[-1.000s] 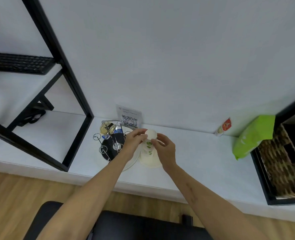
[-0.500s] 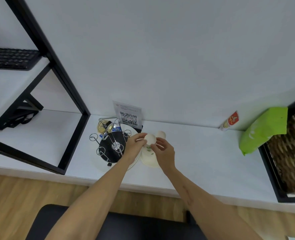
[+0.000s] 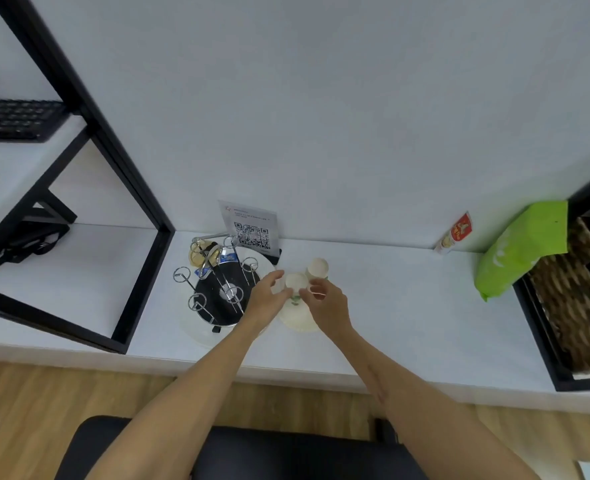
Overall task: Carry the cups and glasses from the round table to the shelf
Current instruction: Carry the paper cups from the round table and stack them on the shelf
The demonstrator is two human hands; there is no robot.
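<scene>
Seemingly mid-placement, a person's two bare hands meet over a white shelf [image 3: 407, 306] set against a plain wall. Left hand [image 3: 267, 296] and right hand [image 3: 326, 299] each curl fingers and thumb around opposite sides of a cream paper cup [image 3: 296, 284], which stands upside down on a stack of cups [image 3: 298, 315] printed with a small green motif. A second cream cup [image 3: 317, 267] stands just behind, apart from both hands.

Left of the stack, touching the left wrist's line of sight, a wire cup rack [image 3: 217, 289] with looped prongs stands on a black base inside a white plate [image 3: 196, 332]; a glass [image 3: 200, 254] hangs on it at the back. Behind the rack a small stand-up sign [image 3: 252, 230] carries a QR code; its lines of text are too small to read.

Farther right along the wall leans a small red-and-white sachet [image 3: 454, 233], its print illegible, and beside it a bright green bag [image 3: 522, 251] resting against a woven basket [image 3: 577, 299] in a black frame.

At far left a black metal frame [image 3: 127, 174] borders another bay, where a black keyboard [image 3: 13, 119] lies on an upper level.
</scene>
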